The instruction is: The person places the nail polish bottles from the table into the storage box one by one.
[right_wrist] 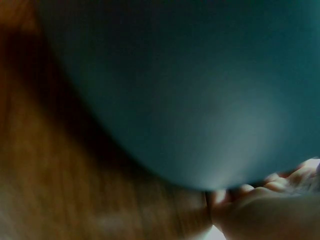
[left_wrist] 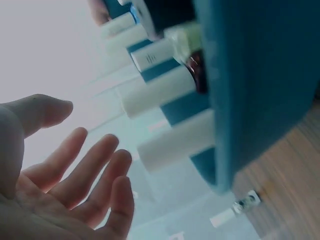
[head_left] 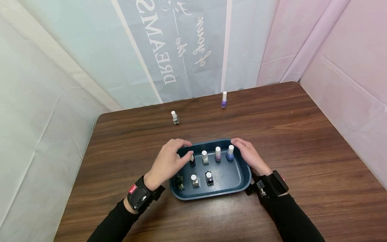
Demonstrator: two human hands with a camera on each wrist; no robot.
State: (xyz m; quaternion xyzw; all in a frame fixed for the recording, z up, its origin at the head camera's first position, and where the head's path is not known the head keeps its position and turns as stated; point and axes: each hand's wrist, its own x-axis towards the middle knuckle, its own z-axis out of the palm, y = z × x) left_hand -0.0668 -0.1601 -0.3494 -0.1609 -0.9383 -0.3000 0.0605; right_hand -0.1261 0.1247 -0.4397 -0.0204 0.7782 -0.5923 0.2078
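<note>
A dark blue tray [head_left: 226, 183] holds several white-capped nail polish bottles. My left hand [head_left: 167, 161] is over its left end, fingers spread and holding nothing. The thumb partly hides a black nail polish bottle [head_left: 192, 162]. In the left wrist view, the hand [left_wrist: 75, 175] stays apart from the white caps [left_wrist: 175, 140]. My right hand [head_left: 249, 156] grips the tray's far right corner, beside a blue bottle [head_left: 229, 156]. Pink [head_left: 218, 155] and clear [head_left: 205, 158] bottles share that back row. Toward the front are a glittery [head_left: 195, 181], a black [head_left: 209, 178] and a dark green bottle [head_left: 180, 184].
Behind the tray, a clear nail polish bottle [head_left: 175, 118] and a purple one [head_left: 223, 101] stand on the brown wooden table [head_left: 136, 134]. Printed curtains [head_left: 193, 50] hang along the table's back edge, with pale sheets [head_left: 347, 84] at the sides.
</note>
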